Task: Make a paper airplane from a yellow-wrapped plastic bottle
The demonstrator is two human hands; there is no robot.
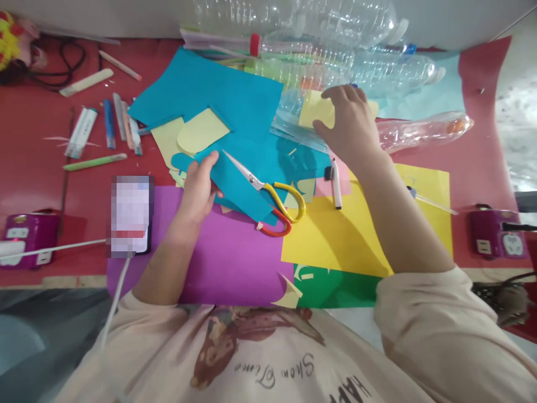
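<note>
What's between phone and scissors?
Between phone and scissors, the head view shows the left hand, the blue paper it holds, and part of the purple sheet.

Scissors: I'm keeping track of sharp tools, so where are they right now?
The scissors lie near the centre of the head view, over the blue paper, just right of the left hand and left of the white marker.

The shirt reads "Show Time", seemingly "HAPP".
</note>
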